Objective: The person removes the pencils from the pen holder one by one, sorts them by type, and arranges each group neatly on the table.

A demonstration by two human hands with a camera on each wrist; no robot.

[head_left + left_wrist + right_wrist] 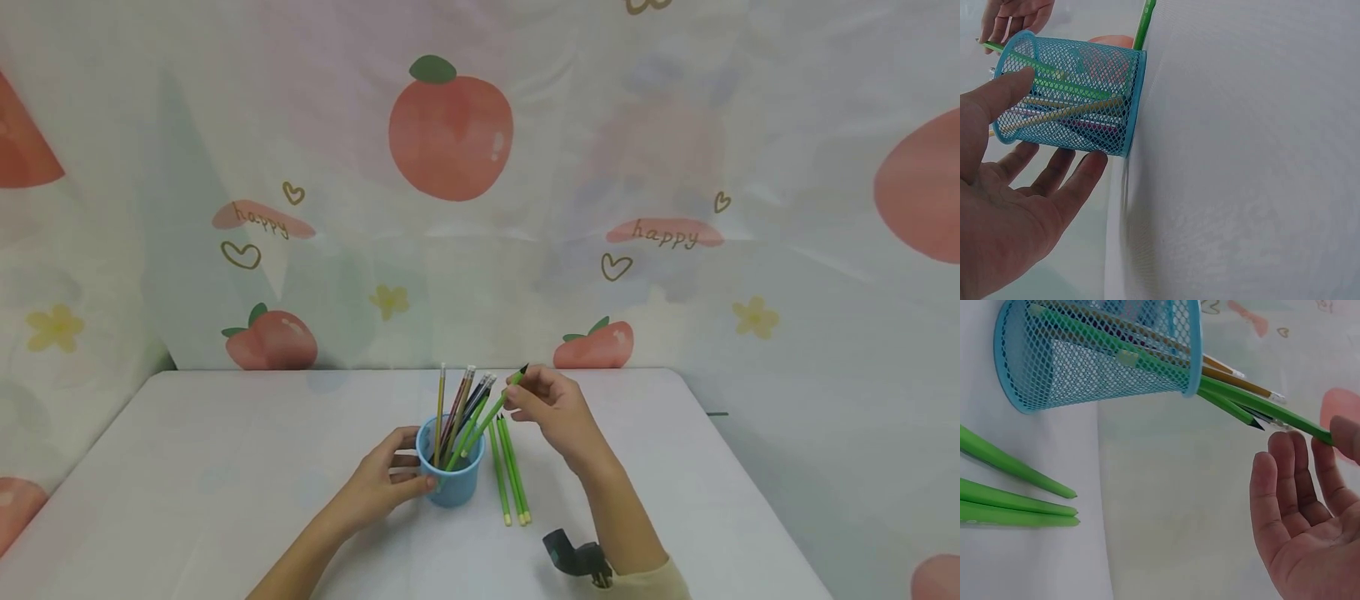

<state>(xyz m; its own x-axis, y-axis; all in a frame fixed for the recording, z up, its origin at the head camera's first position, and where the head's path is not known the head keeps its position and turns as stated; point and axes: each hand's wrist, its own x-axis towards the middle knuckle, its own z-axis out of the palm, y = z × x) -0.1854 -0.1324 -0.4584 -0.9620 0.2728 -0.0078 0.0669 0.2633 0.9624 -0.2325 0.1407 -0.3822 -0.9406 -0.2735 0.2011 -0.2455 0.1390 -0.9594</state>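
Nearest us: beige fabric sleeve (pixel 651 581) on the right forearm, black angular device (pixel 573 557) beside it, both on our side of the right-hand grip. Next, three slim green pencils with cream ends lie between the two forearms: one single (pixel 499 473), plus a close pair (pixel 512 467), dark tips pointing away from us. Our left hand (pixel 386 479) is wrapped on the light-blue mesh cylindrical cup (pixel 453 490), thumb on the near side, fingers round the other; cup stands upright. Our right hand (pixel 551 408) pinches a slim green dark-tipped pencil (pixel 493 411) near its tip, thumb against finger. That pencil slants down-left from the pinch, cream end inside the cup. Left of the pinch, yellow wooden pencil (pixel 440 408) and others lean in the cup, pale ends up. Past both grips: white tabletop's far edge, then pale fruit-print cloth backdrop (pixel 480 267).
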